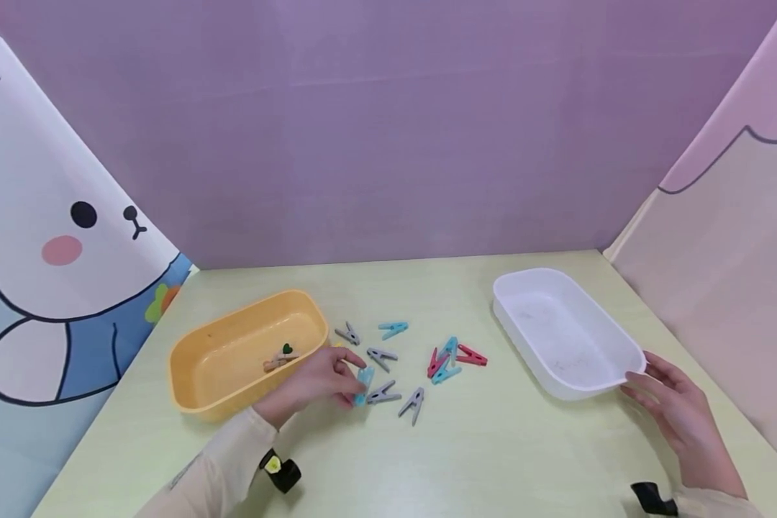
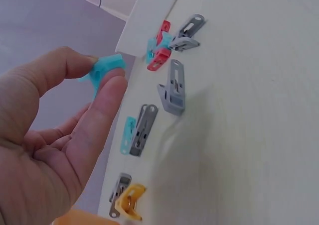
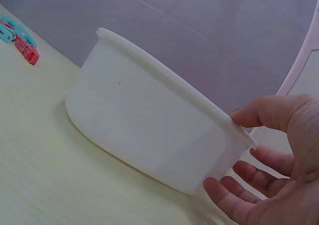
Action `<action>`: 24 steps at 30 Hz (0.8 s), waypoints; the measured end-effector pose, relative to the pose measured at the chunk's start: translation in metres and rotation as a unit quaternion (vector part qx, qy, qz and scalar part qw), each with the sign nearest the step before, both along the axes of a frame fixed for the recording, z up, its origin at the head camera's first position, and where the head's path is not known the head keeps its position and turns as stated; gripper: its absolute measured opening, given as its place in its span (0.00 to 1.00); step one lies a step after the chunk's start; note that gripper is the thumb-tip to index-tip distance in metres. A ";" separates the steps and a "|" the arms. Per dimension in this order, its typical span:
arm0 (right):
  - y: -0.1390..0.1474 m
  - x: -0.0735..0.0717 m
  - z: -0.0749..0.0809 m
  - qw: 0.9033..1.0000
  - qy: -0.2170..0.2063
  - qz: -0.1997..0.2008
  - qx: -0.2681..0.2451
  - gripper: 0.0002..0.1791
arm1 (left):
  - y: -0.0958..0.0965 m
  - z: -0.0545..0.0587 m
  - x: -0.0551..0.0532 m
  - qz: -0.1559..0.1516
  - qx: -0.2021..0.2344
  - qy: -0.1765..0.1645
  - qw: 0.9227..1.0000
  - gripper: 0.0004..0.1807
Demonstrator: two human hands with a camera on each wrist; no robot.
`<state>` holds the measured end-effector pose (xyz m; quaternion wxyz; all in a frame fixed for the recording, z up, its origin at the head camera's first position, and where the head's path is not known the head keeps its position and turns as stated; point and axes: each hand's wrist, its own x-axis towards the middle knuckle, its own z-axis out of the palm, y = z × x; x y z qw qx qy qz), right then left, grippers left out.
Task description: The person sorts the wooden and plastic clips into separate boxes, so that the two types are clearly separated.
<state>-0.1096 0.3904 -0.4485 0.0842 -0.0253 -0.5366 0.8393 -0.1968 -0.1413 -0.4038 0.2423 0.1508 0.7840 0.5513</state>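
My left hand [image 1: 317, 378] pinches a light-blue clothespin [image 1: 364, 386] between thumb and forefinger, just right of the yellow basin [image 1: 220, 360]. In the left wrist view that clothespin [image 2: 108, 64] is held above the table, partly covered by the fingertips. My right hand [image 1: 676, 403] grips the near right corner of the white basin [image 1: 550, 331]. The right wrist view has its thumb on the basin's rim and the fingers against the outer wall. Several grey clothespins [image 1: 382, 393] lie near the left hand. One wooden-looking clothespin [image 1: 277, 361] with a dark green heart is inside the yellow basin.
Red clothespins [image 1: 473, 355] and blue ones lie in a cluster between the basins. Another blue clothespin [image 1: 393, 329] lies farther back. A yellow clothespin [image 2: 130, 202] rests beside a grey one in the left wrist view. A purple backdrop [image 1: 395, 144] rises behind the table.
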 end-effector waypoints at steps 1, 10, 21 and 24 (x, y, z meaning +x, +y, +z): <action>0.000 0.000 0.001 1.000 0.000 0.000 0.001 0.24 | 0.003 0.001 -0.002 -0.002 0.002 -0.001 1.000 0.22; 0.000 0.001 0.002 1.000 0.005 0.003 0.004 0.24 | 0.031 0.015 -0.017 0.008 -0.006 -0.008 1.000 0.22; 0.000 0.002 -0.001 1.000 -0.004 -0.005 0.013 0.24 | 0.066 0.035 -0.026 -0.013 0.015 -0.005 1.000 0.21; -0.001 0.002 -0.001 1.000 -0.001 -0.006 0.011 0.24 | 0.076 0.039 -0.030 -0.014 0.014 -0.004 1.000 0.21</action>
